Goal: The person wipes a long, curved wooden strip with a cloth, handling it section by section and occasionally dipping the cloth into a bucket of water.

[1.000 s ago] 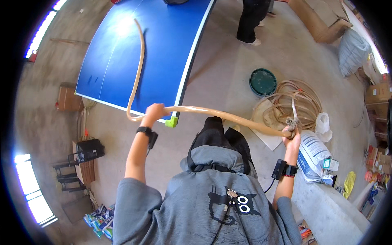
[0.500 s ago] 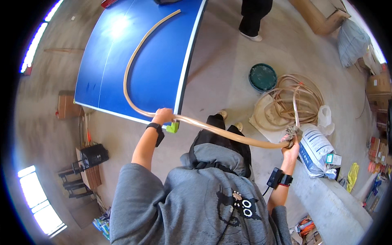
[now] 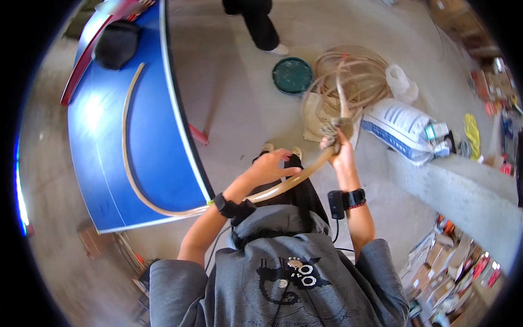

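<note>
Head view looks down on a person in a grey hooded top working a long tan cane (image 3: pixel 131 163) between both hands. Their left hand (image 3: pixel 272 163) lies on the cane with the fingers curled loosely over it, just in front of the chest. Their right hand (image 3: pixel 340 150) is closed around the same cane a little farther along, where a knotted bundle of fibre (image 3: pixel 332 129) sits at the grip. From the left hand the cane runs down past a black wrist strap (image 3: pixel 231 207), crosses the edge of the blue surface (image 3: pixel 92 163) and sweeps in a wide curve over it toward a dark cloth item (image 3: pixel 117 43) at the far end. Beyond the right hand, a coil of more tan cane (image 3: pixel 354 76) rests on the concrete floor (image 3: pixel 234 98), beside a round green lid (image 3: pixel 292 75) and a white sack (image 3: pixel 403 128). Another person's legs (image 3: pixel 256 22) stand near the lid.
</note>
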Available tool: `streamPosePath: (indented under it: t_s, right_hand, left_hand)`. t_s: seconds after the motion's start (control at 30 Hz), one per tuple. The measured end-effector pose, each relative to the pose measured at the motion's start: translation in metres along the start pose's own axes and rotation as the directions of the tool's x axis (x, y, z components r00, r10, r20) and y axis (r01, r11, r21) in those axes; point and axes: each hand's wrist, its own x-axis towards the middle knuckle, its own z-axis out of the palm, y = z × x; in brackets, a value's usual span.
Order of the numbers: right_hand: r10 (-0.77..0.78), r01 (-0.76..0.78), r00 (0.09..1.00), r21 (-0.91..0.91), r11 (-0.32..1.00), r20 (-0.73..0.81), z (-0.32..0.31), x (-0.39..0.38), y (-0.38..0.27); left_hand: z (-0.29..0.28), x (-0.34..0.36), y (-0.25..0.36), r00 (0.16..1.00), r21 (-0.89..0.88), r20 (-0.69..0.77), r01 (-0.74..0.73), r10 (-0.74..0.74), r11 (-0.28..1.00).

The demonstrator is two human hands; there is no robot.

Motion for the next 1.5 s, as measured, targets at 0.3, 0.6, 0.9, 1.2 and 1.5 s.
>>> streamPosePath:
  t_s: [0.3, 0.6, 0.9, 1.2, 1.5]
  right_hand:
    - [0.014, -0.016, 0.991, -0.018, 1.000, -0.135, 0.023, -0.010, 0.029]
    - [0.028, -0.042, 0.987, -0.089, 0.995, -0.158, 0.032, -0.002, 0.019]
    - [0.083, -0.084, 0.995, 0.024, 0.996, 0.048, 0.040, 0.031, -0.010]
    - [0.185, -0.197, 0.979, 0.152, 0.969, 0.089, 0.039, 0.061, -0.008]
    - [0.245, -0.241, 0.969, 0.096, 0.966, -0.039, 0.031, 0.084, 0.002]
  left_hand:
    - [0.056, 0.070, 0.018, 0.865, -0.160, 0.393, 0.398, -0.311, 0.903]
    - [0.048, 0.056, 0.023, 0.960, 0.100, 0.108, 0.246, -0.257, 0.964]
    - [-0.015, 0.005, 0.070, 0.992, 0.128, 0.091, 0.071, -0.083, 0.989]
    - [-0.046, -0.051, 0.078, 0.996, 0.277, 0.073, -0.069, 0.051, 0.958]
    - [-0.069, -0.109, 0.069, 0.981, 0.249, 0.093, -0.186, 0.168, 0.950]
